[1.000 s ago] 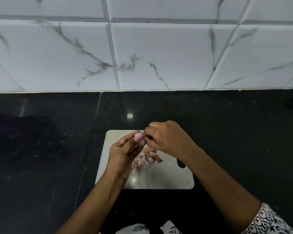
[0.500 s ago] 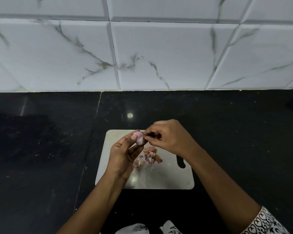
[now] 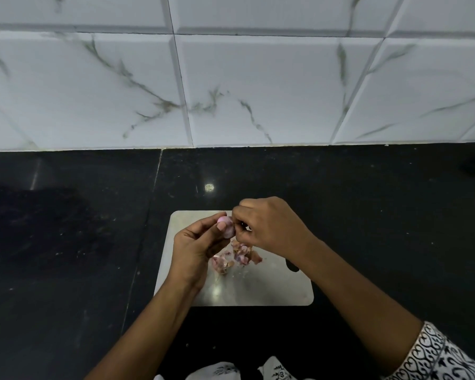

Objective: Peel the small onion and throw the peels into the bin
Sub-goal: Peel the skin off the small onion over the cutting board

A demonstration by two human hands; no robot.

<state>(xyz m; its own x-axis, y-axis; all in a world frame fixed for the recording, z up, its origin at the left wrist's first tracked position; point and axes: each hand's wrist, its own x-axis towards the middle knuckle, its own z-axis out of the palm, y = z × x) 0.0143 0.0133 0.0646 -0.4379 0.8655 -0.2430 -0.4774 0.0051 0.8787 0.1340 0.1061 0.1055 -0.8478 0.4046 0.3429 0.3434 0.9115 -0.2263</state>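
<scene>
A small pale pink onion (image 3: 226,226) is held above a steel cutting board (image 3: 258,289). My left hand (image 3: 196,246) grips it between thumb and fingers from the left. My right hand (image 3: 270,224) is curled at the onion's right side, its fingertips pinching at the skin there. A heap of pink and brown peels (image 3: 235,259) lies on the board just below both hands. No bin is in view.
The board lies on a black stone counter (image 3: 66,242) that runs back to a white marble-tiled wall (image 3: 231,91). A dark slot (image 3: 292,266) shows at the board's right edge, partly under my right wrist. Patterned white cloth (image 3: 436,357) covers my right forearm.
My right hand has shifted slightly up and back at the onion's side while picking at the skin. My left hand has turned the onion a little. The peel heap looks the same.
</scene>
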